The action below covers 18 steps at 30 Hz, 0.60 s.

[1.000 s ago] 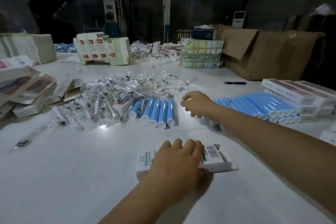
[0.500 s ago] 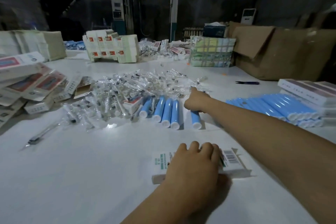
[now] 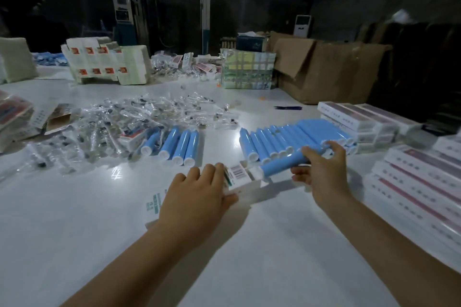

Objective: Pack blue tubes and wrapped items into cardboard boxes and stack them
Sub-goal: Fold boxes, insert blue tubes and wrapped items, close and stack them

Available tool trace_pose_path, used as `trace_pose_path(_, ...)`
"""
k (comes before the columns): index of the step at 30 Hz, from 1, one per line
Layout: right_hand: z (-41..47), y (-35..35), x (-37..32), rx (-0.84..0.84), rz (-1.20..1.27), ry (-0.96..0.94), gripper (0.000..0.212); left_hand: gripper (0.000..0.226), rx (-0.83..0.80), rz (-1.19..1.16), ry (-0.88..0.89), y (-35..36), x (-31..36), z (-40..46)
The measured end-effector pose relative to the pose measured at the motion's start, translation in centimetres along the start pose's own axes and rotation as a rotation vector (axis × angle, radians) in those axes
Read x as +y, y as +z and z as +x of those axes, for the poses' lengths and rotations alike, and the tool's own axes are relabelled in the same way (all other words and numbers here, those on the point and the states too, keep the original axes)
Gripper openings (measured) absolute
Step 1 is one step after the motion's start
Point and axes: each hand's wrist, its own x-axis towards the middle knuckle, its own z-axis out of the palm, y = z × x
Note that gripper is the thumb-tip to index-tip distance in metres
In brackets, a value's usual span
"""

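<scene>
Right hand [image 3: 321,172] holds one blue tube [image 3: 287,161]: fingers curled round its far end, thumb on top, tube lying near level with its white cap pointed left at the open end of a small carton [image 3: 239,177]. Cap is right at the carton mouth; can't tell if it's inside. Right forearm comes in from the lower right, wrist above the bench [image 3: 74,244].

Left hand [image 3: 197,197] lies palm down on top of the carton, fingers slightly bent over its far edge, thumb at the near side, pinning it to the bench. Carton lies flat, barcode flap showing just right of the fingertips. Left forearm comes in from bottom centre.

Just beyond the right hand: a row of blue tubes [image 3: 294,137], caps toward the camera, lying side by side. Four more tubes [image 3: 174,143] lie left of that, beside a heap of clear-wrapped items [image 3: 119,124]. Stacks of filled white boxes [image 3: 421,187] sit at the right edge of the bench. A big brown cardboard box [image 3: 331,70] stands at the far right, a dark pen [image 3: 288,108] in front of it
</scene>
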Motion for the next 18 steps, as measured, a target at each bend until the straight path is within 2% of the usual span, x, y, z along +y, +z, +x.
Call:
trace_pose_path(4, -2.2, 2.2, 0.7, -0.105, -0.065, -0.045, 0.045, 0.069, 0.0, 0.052, -0.02, -0.2, 0.3, -0.3)
trace_pose_path(7, -3.4, 2.7, 1.4, -0.14, -0.102, -0.002, 0.038, 0.071, 0.014, 0.045, -0.036, -0.3, 0.1, -0.4)
trace_pose_path(11, -4.0, 2.5, 2.1, -0.2, -0.314, -0.013, 0.008, 0.074, 0.014, 0.043, -0.031, -0.2, 0.2, -0.3)
trace_pose_path(14, -4.7, 2.9, 2.6, -0.293, -0.468, -0.05, 0.03, 0.072, 0.004, 0.046, -0.009, 0.1, 0.0, -0.1)
trace_pose_path(18, -4.1, 2.7, 2.3, -0.222, -0.39, -0.003, 0.026, 0.069, 0.003, 0.041, -0.003, 0.1, -0.3, -0.2)
